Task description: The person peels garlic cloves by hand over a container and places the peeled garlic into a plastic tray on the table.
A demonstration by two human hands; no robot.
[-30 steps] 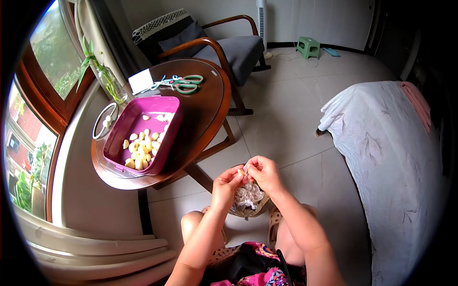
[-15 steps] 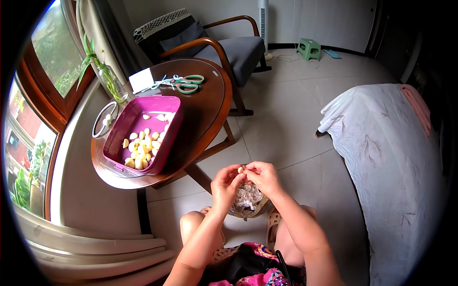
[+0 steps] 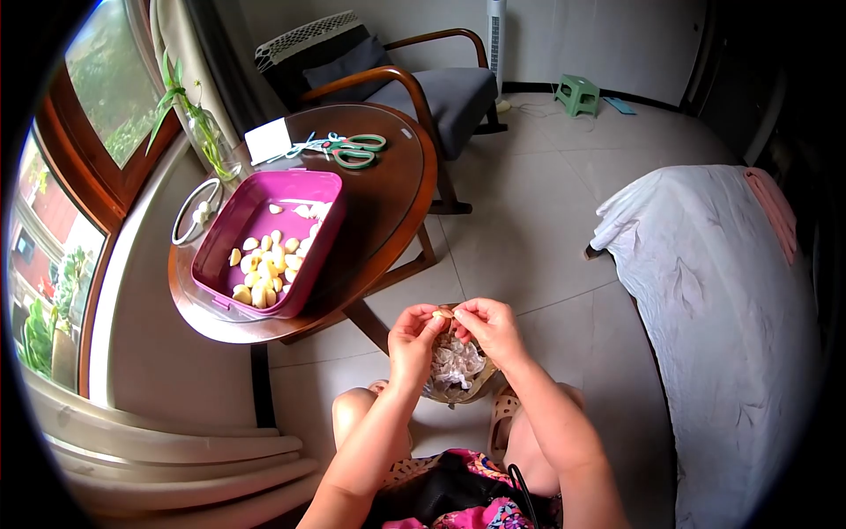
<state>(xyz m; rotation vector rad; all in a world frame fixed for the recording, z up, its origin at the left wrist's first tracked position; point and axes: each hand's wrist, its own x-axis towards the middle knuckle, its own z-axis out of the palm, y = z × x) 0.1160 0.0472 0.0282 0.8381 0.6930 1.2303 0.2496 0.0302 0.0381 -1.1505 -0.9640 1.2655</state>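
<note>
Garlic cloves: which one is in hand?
The clove held between the left hand and right hand; the other visible cloves lie in the purple container.

Close work here: left hand [image 3: 411, 339] and right hand [image 3: 490, 330] both pinch a small clove [image 3: 441, 313], right above a heap of papery skins [image 3: 457, 363]. Over on the wooden counter [image 3: 381, 212], pale cloves [image 3: 264, 269] cluster in a magenta tub [image 3: 253, 212], green-handled scissors [image 3: 339, 148] lying just beyond.

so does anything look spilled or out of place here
No, nothing stands out: the pale cloves lie inside the purple tub on the table, and the papery skins are heaped in the container below the left hand and right hand. I see none spilled on the visible floor.
</note>
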